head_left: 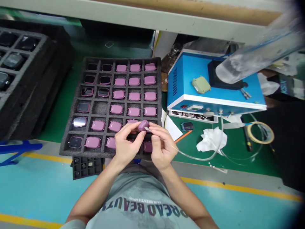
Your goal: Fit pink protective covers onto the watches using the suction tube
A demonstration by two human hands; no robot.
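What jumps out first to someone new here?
Probably the black foam tray, its grid mostly filled with pink-purple watch cases, in front of the person. Right of it, a bright blue box carries a clear cylinder. Between both hands, over the tray's near edge, sits a small purple part with a thin tube's tip at it.

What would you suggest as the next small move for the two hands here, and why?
I'd probably guide the tube tip slowly along the purple watch case with the right hand: it already points at the case's edge, and the left hand has the case pinched in its fingers.
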